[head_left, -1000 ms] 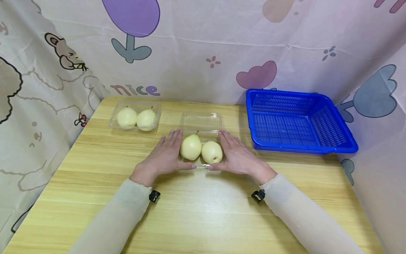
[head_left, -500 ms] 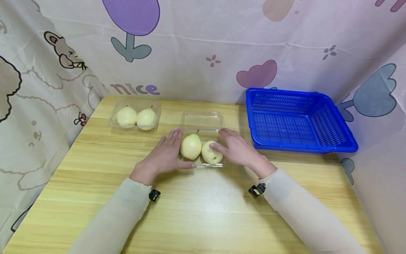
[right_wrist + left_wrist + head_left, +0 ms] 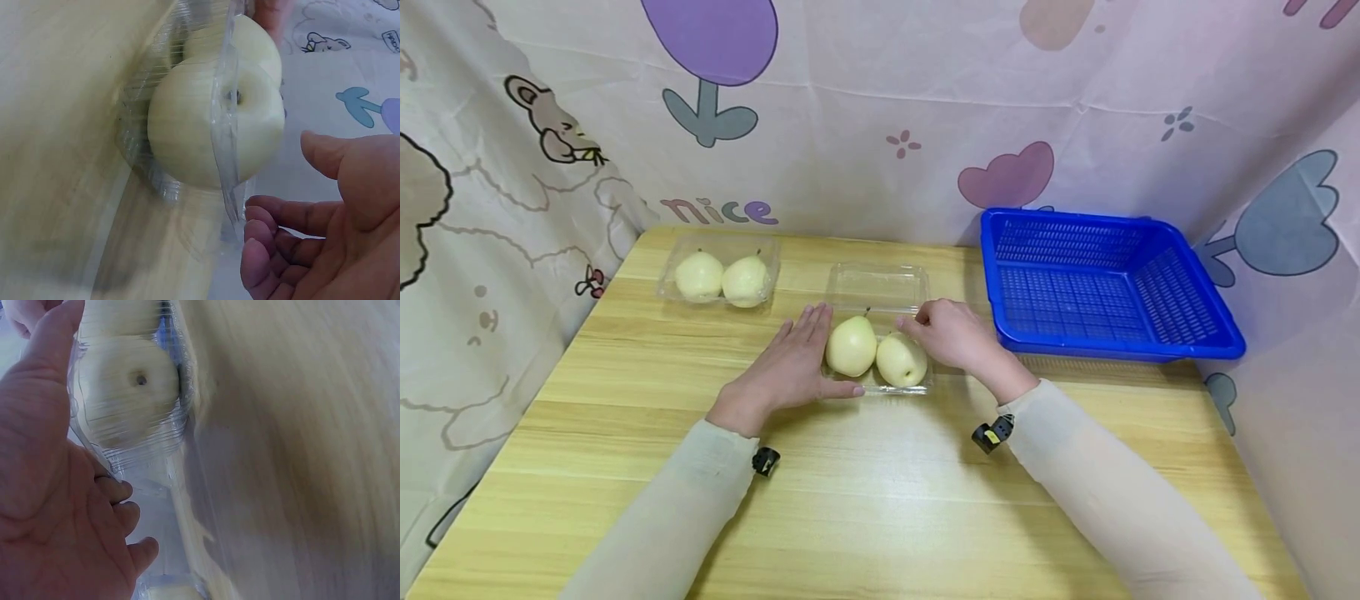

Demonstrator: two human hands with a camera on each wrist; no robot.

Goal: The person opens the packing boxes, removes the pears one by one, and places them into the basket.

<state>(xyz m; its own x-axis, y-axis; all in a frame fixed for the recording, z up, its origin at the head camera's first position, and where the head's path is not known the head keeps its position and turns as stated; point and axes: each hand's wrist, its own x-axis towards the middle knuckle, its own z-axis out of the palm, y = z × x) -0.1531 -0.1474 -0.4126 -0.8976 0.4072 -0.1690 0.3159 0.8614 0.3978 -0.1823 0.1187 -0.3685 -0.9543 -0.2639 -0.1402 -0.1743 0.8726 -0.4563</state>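
A clear plastic clamshell box point(image 3: 880, 389) holding two pale yellow pears stands mid-table, its lid point(image 3: 877, 287) folded back behind it. The left pear point(image 3: 852, 347) has its stem up; the right pear point(image 3: 902, 361) shows its dimpled end toward me. My left hand point(image 3: 786, 367) rests along the box's left side, fingers straight, thumb at the front edge. Over the back right corner is my right hand point(image 3: 955, 333), thumb above the right pear. In the right wrist view, its thumb point(image 3: 322, 156) stands apart from loosely bent fingers point(image 3: 269, 244) beside the rim, nothing between them.
At the back left, another clear box point(image 3: 673, 287) contains two pears. A blue perforated plastic basket point(image 3: 1120, 350) stands at the right rear. Patterned cloth point(image 3: 865, 150) hangs behind and beside the wooden table point(image 3: 865, 508).
My right hand has lifted off the box's right side and moved back, its thumb passing over the right pear and its fingers bending. My left hand, the box and the pears have stayed put.
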